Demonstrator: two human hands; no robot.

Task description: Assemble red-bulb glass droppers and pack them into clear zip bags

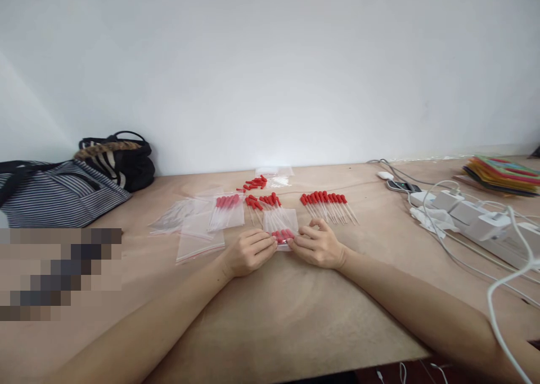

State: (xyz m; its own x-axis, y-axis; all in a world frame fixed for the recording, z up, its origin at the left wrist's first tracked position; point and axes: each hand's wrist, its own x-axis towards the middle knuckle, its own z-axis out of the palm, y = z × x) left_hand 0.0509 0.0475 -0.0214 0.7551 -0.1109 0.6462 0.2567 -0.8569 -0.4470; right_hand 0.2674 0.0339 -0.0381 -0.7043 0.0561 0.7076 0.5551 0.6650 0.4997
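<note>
A clear zip bag [286, 217] lies on the table before me, holding several droppers with red bulbs [283, 236] at its near end. My left hand [250, 251] pinches the bag's left near corner, fingers closed. On the right near corner, my right hand [319, 245] also has its fingers closed on the bag. Just beyond are loose red-bulbed droppers [270, 199], and a longer row of droppers [324, 198] fans out to the right. To the left lies a filled bag of droppers [228, 211].
Flat zip bags [200, 242] overlap on the left. Loose red rubber bulbs [255, 183] and a bag with clear tubes [279, 180] lie farther back. A striped bag [67, 193] stands at left; a power strip [502, 242] with chargers and cables, and colourful booklets [502, 175], occupy the right.
</note>
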